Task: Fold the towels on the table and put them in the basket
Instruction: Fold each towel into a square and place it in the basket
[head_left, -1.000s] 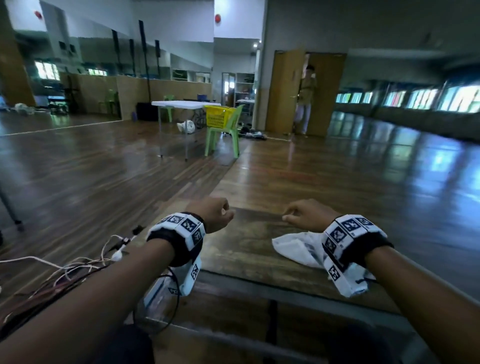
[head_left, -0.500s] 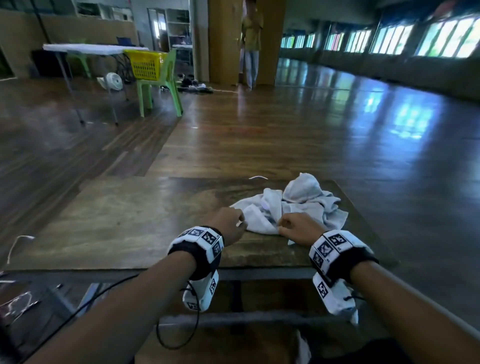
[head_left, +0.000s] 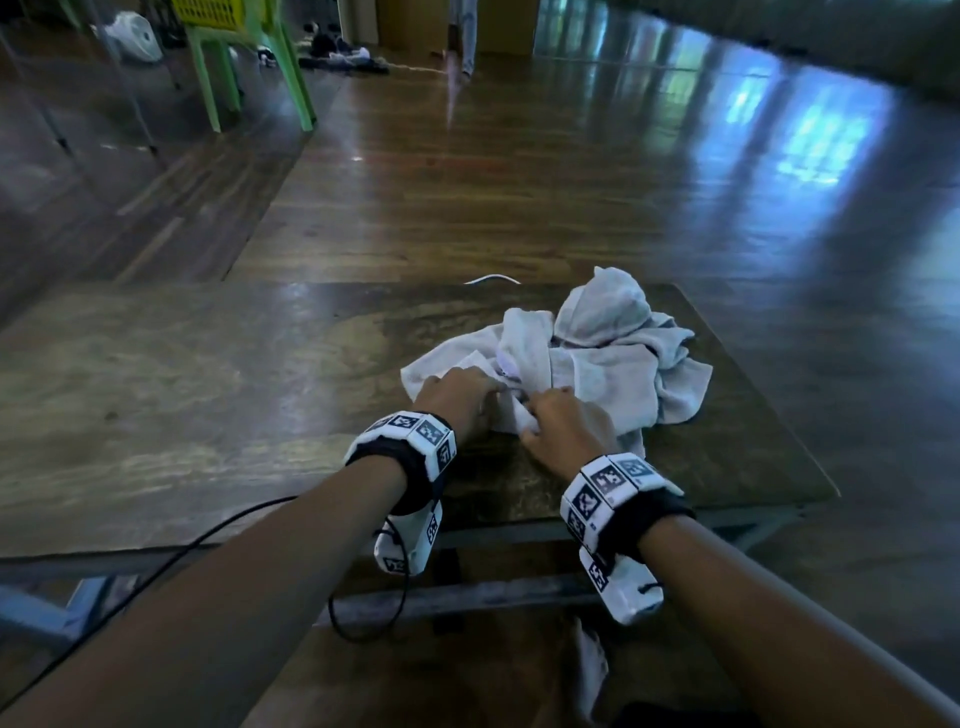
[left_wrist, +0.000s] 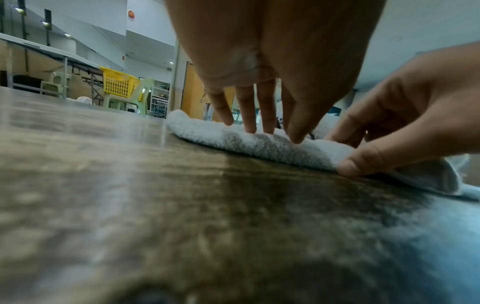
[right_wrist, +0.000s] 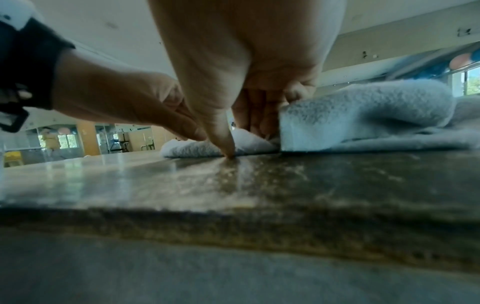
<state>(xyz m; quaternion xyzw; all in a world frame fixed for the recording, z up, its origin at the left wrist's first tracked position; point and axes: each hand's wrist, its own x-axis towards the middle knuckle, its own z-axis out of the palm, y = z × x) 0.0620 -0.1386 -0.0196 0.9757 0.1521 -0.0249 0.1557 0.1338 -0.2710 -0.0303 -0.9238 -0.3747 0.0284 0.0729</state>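
Observation:
A crumpled pile of pale grey towels (head_left: 613, 364) lies on the right part of the worn wooden table (head_left: 208, 389). My left hand (head_left: 483, 382) rests on the pile's near left edge; the left wrist view shows its straight fingertips (left_wrist: 249, 127) touching the towel (left_wrist: 259, 146). Just to the right, my right hand (head_left: 545, 410) pinches the near edge, thumb low at the tabletop and fingers on top (left_wrist: 345, 156). In the right wrist view the thumb (right_wrist: 228, 152) touches the table beside the towel (right_wrist: 363, 115). The yellow basket (left_wrist: 118, 85) sits on a green chair far off.
The basket's chair (head_left: 249, 52) stands across the wooden floor at the far left, beside a folding table. A person's legs (head_left: 465, 31) show by the far doorway. A white cord (head_left: 491, 279) peeks over the table's far edge. A black cable (head_left: 208, 540) hangs from my left wrist.
The head view has tipped down toward the table. Both hands moved forward from loose fists onto the towel pile; the left hand's fingers straightened and the right hand took hold of the towel's edge.

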